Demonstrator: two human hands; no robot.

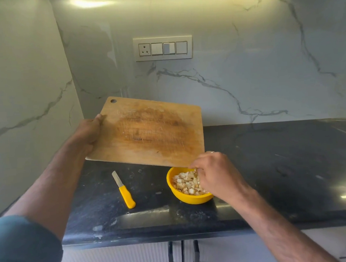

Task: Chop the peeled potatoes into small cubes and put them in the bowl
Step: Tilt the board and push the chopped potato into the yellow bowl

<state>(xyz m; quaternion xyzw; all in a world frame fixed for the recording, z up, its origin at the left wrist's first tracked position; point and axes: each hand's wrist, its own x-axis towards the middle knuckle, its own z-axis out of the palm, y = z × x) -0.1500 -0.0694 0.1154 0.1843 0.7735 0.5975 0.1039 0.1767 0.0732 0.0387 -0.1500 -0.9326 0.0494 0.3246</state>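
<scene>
Rolled up on the left forearm, a blue sleeve (23, 247) fills the lower left corner, closest to the camera. Further up, the left hand (88, 134) grips the left edge of a wooden cutting board (148, 132), with the thumb on the top face. This board is lifted above the dark counter (281, 164) and tilted, so its lower right corner hangs just over a yellow bowl (189, 198). Its surface is stained brown in the middle and carries no pieces.

Inside the bowl lie the potato cubes (186, 184), small and pale, filling it nearly to the rim. The right hand (215, 172) is over the right side of the bowl, next to the board's corner, with its fingers curled downward; I cannot tell if they hold something, because the back of the hand hides them.

On the counter, left of the bowl and apart from it, lies a small knife (124, 189) with a yellow handle, its blade pointing away from the person. Behind, on the marble wall, there is a switch panel (163, 48).
</scene>
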